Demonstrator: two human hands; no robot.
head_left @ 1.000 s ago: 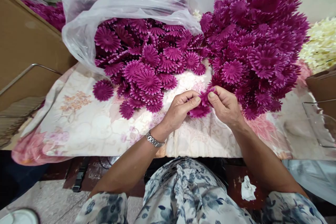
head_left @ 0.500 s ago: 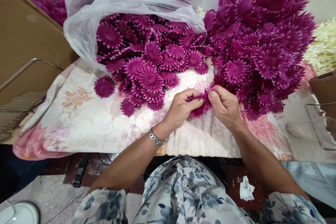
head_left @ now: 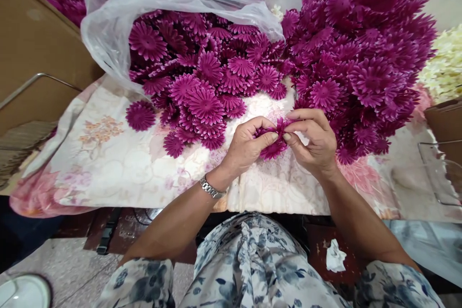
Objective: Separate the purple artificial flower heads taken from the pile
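Observation:
Between my two hands is a purple artificial flower (head_left: pixel 274 149), its petals partly hidden by my fingers. My left hand (head_left: pixel 249 144), with a metal watch on the wrist, pinches it from the left between thumb and forefinger. From the right, my right hand (head_left: pixel 312 142) grips the petals with thumb and fingertips. Both hands are above the floral tablecloth (head_left: pixel 144 178). Just beyond them to the left lies a loose heap of purple flower heads (head_left: pixel 205 106), spilling from a clear plastic bag (head_left: pixel 111 53). A taller pile of purple flowers (head_left: pixel 371 67) rises close to my right hand.
A cardboard box (head_left: pixel 39 33) stands at the left with a bent metal wire in front. Cream flowers (head_left: pixel 445 65) sit at the far right above another cardboard box (head_left: pixel 447 120). One purple flower head (head_left: pixel 140 115) lies apart on the cloth. Crumpled tissue (head_left: pixel 335 256) lies below the table edge.
My right hand's fingers have shifted, now spread higher, with thumb and fingertips closer to my left thumb. The flower shows more of its petals. The view has moved slightly.

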